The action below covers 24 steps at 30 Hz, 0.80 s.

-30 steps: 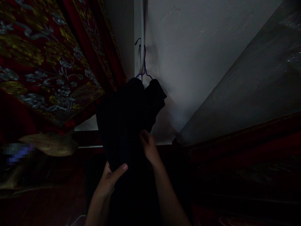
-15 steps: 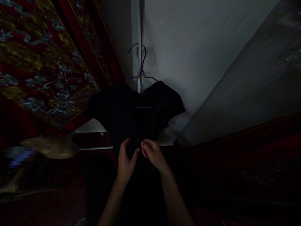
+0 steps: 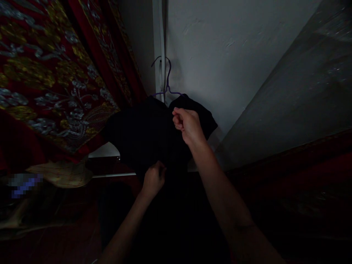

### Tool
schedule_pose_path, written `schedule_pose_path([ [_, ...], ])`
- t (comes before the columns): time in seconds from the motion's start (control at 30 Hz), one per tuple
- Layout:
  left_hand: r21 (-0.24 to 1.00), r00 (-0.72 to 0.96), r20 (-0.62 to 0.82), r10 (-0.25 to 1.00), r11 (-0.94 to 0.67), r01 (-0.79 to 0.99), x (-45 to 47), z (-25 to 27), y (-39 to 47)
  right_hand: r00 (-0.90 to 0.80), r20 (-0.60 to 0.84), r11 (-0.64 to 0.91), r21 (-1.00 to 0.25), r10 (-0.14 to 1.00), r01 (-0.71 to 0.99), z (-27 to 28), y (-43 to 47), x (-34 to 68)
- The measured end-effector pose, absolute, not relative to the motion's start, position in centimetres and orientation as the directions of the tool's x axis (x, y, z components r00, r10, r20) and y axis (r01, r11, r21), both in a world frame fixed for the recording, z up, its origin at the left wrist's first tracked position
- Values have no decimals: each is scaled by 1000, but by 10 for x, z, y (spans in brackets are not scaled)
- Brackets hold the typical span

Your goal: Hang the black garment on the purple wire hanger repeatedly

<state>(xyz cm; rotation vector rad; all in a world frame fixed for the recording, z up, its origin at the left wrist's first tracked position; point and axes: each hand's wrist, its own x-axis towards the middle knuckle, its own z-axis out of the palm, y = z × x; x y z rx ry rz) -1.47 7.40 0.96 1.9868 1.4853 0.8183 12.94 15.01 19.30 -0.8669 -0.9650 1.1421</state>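
A black short-sleeved garment (image 3: pixel 137 128) hangs on a purple wire hanger (image 3: pixel 168 79), whose hook goes over a pale fitting on the wall. My right hand (image 3: pixel 187 123) is closed in a pinch in front of the garment's neckline, just below the hanger. What its fingertips hold is too small and dark to make out. Lower on the garment's front, my left hand (image 3: pixel 154 178) is closed, thumb and fingers pinching the dark cloth. The garment's lower part fades into darkness, so its length cannot be told.
To the left hangs a red cloth with gold and silver embroidery (image 3: pixel 55 69). Below it is a pale checked cloth item (image 3: pixel 62 174) near a blurred blue patch. A pale wall (image 3: pixel 220 58) stands behind, with a greyish sloping panel (image 3: pixel 297 84) at right.
My right hand has risen from mid-front to the neckline, and the open V there now looks closed. My left hand, open before, has closed on the cloth.
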Motion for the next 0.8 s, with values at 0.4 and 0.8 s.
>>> schedule_pose_path([
  [0.4,338,312,776,548,-779,528,-23,207,127,56,501,500,-865,864,32,189,115,128],
  [0.8,793,-562,517,646,-608,29,-100,202,137,37,178,180,-982,983,-59,71,107,116],
])
